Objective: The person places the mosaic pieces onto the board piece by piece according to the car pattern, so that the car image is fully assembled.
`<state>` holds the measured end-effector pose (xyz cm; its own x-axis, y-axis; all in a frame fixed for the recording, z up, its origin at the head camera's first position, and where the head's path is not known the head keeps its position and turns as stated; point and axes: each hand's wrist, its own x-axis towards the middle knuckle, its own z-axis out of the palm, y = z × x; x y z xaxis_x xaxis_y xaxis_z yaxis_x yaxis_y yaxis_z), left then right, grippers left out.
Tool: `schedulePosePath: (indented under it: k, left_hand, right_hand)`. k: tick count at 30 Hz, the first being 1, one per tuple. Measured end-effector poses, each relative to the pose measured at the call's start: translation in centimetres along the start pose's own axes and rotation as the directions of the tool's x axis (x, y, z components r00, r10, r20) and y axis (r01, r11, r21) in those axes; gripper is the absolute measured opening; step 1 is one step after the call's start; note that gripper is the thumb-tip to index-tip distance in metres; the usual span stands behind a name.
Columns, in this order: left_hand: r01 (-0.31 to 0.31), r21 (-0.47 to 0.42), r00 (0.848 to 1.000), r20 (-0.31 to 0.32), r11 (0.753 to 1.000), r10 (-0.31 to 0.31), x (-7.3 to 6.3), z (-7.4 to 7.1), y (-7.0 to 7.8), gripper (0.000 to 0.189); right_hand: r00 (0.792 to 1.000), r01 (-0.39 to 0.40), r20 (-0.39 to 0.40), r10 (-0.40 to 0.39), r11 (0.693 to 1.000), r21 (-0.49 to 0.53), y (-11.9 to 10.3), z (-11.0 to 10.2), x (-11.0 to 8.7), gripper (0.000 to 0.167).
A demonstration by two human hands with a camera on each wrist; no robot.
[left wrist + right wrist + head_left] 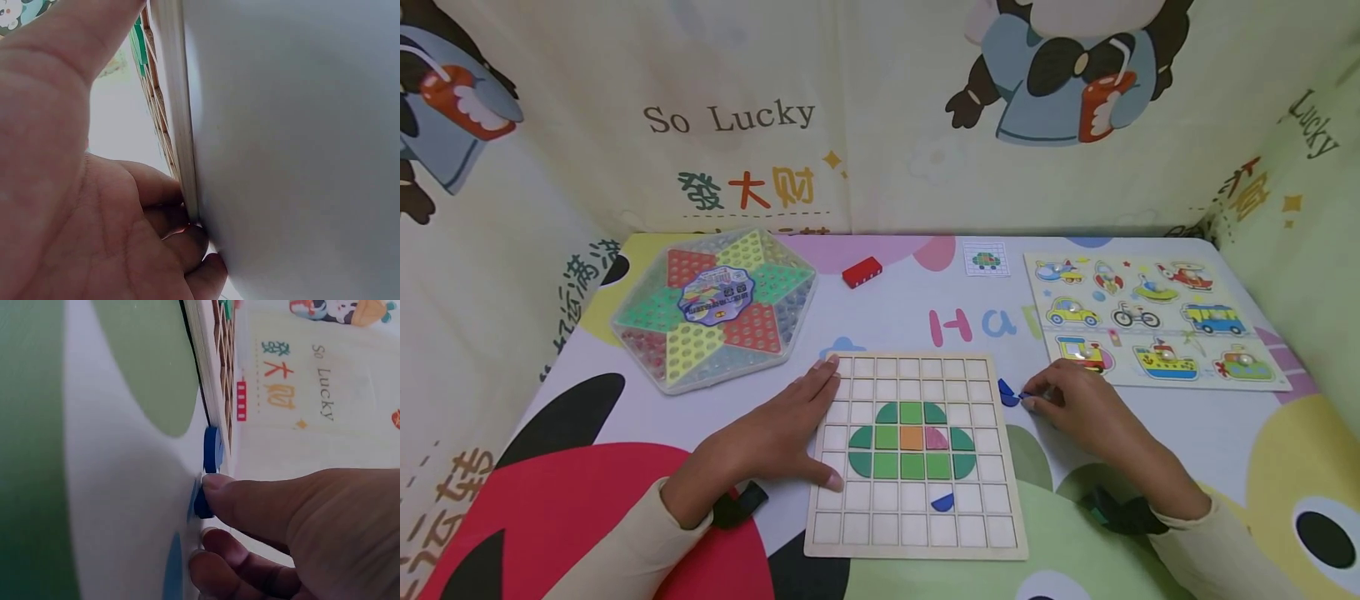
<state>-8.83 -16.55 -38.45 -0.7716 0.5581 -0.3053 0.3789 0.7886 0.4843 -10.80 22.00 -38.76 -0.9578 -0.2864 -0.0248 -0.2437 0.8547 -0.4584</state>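
Note:
A wooden grid board (1011,533) lies on the table, with green, orange and pink pieces (912,437) in its middle cells. One dark blue rounded piece (942,502) sits in a lower cell. My left hand (775,425) rests along the board's left edge, fingers spread and thumb on the frame; in the left wrist view its fingertips touch the board's side. Right of the board my right hand (1075,408) pinches a small blue piece (203,504) at the table, mostly covered by the thumb. Another blue piece (213,450) lies beside it, close to the board.
A hexagonal box with coloured triangles (715,312) lies back left. Behind the board are a red block (862,272) and a small pattern card (986,259). A vehicle puzzle board (1150,317) lies at right. A printed curtain (880,125) encloses the table.

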Motion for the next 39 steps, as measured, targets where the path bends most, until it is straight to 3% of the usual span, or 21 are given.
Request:
schedulePosePath:
  k: [6, 16, 31, 39]
  left_hand:
    - [-0.003, 0.007, 1.000, 0.000, 1.000, 0.003, -0.02, -0.01, -0.04, 0.127]
    - [-0.003, 0.006, 1.000, -0.001, 1.000, 0.003, 0.00, 0.02, -0.08, 0.127]
    - [-0.012, 0.008, 1.000, -0.004, 1.000, 0.012, 0.05, 0.05, -0.15, 0.128]
    - [-0.015, 0.019, 1.000, -0.001, 1.000, 0.015, 0.13, 0.04, -0.17, 0.127]
  right_hand:
    - [0.999, 0.037, -0.024, -0.039, 0.996, -0.084, -0.23, 0.06, -0.09, 0.016]
    - [0.999, 0.005, -0.034, -0.007, 0.998, -0.066, -0.10, 0.04, -0.09, 0.016]
    - [0.998, 0.046, -0.032, -0.046, 0.999, -0.017, 0.13, 0.08, -0.03, 0.016]
    - [0.986, 0.166, -0.002, -0.166, 0.984, 0.063, 0.16, -0.13, 0.32, 0.021]
